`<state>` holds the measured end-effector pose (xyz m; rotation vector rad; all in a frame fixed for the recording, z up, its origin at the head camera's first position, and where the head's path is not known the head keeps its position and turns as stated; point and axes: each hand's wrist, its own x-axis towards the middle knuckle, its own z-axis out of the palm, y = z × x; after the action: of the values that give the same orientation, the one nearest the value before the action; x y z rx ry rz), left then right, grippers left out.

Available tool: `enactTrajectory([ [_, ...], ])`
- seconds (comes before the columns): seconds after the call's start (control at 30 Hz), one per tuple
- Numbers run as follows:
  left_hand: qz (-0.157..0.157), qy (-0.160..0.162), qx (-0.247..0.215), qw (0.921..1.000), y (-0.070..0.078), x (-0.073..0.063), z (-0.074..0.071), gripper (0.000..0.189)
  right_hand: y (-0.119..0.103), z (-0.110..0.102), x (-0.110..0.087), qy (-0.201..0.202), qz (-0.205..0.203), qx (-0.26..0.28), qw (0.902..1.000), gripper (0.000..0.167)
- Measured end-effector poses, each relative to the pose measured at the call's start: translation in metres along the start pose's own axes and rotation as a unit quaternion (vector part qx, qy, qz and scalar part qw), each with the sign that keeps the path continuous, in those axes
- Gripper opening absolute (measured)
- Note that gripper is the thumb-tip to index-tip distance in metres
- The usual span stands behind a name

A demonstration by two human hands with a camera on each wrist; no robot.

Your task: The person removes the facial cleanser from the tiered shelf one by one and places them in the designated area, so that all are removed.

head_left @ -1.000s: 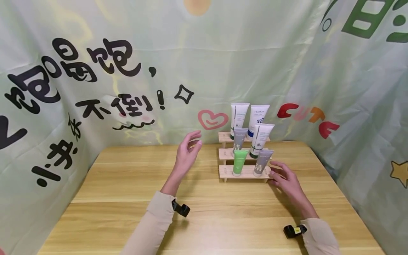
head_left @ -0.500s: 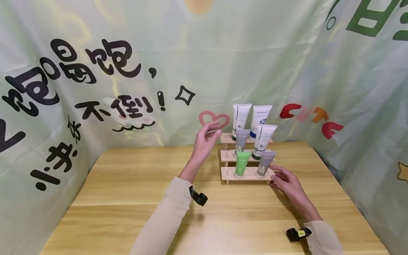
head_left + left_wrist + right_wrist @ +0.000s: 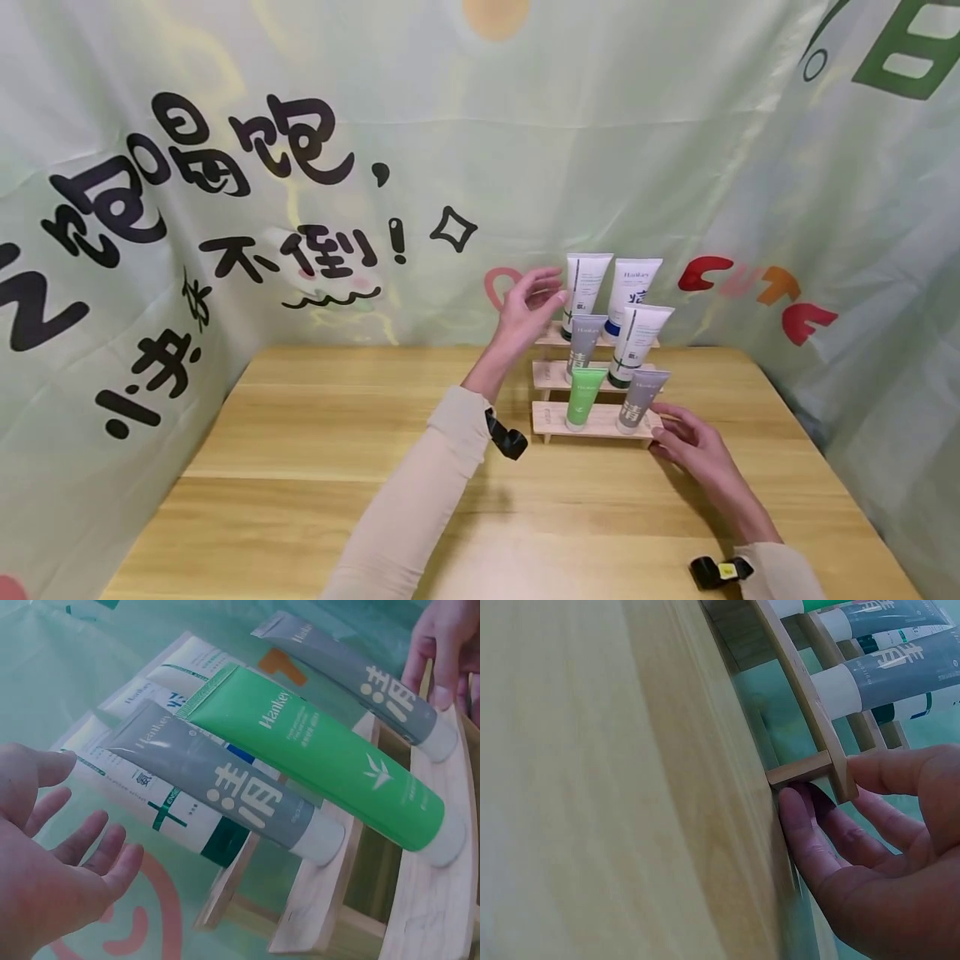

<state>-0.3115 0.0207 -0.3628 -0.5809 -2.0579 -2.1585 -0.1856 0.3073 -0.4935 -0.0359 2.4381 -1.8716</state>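
Note:
A three-step wooden display rack (image 3: 551, 414) holds several squeeze tubes standing on their caps. On top are a white tube with a dark green cap (image 3: 587, 279) and a white tube with a blue cap (image 3: 636, 283). The middle step bears a grey tube (image 3: 584, 340) and another white tube (image 3: 642, 337); the lowest has a green tube (image 3: 584, 396) and a grey tube (image 3: 643, 398). My left hand (image 3: 527, 312), fingers loosely bent and holding nothing, is beside the top left white tube. My right hand (image 3: 900, 847) grips the right end of the lowest step between thumb and fingers.
The rack stands toward the back right of a wooden table (image 3: 337, 433). A printed cloth curtain (image 3: 420, 167) hangs close behind it and along both sides. Black cameras (image 3: 507, 437) are strapped to both wrists.
My left hand has moved right and slightly up, from left of the rack to beside the top white tube. The right hand stays at the rack's right end. The head view has shifted slightly.

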Motion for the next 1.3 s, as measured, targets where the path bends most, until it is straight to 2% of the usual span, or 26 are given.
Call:
enactTrajectory([
  [0.2, -0.017, -0.003, -0.018, 0.9997, -0.002, 0.006, 0.008, 0.044, 0.005, 0.002, -0.003, 0.004, -0.004, 0.011, 0.9999, 0.056],
  [0.43, -0.046, 0.012, -0.017, 0.9987, -0.003, 0.014, 0.016, 0.042, 0.005, 0.004, -0.004, 0.006, 0.014, 0.015, 0.9998, 0.057],
  [0.63, -0.052, 0.019, -0.015, 0.9984, -0.008, 0.021, 0.017, 0.038, 0.003, 0.004, -0.001, 0.006, 0.000, 0.020, 0.9998, 0.057],
  [0.87, -0.072, 0.022, -0.018, 0.9970, -0.013, 0.022, 0.014, 0.037, 0.003, 0.004, 0.000, -0.001, -0.002, 0.029, 0.9996, 0.055],
  [1.1, -0.072, 0.034, -0.032, 0.9963, -0.012, 0.021, 0.007, 0.038, 0.005, 0.001, -0.003, 0.001, 0.002, 0.024, 0.9997, 0.056],
  [1.3, -0.051, 0.040, -0.038, 0.9972, -0.007, 0.015, -0.008, 0.039, 0.002, -0.001, -0.003, 0.002, 0.012, 0.021, 0.9997, 0.058],
])
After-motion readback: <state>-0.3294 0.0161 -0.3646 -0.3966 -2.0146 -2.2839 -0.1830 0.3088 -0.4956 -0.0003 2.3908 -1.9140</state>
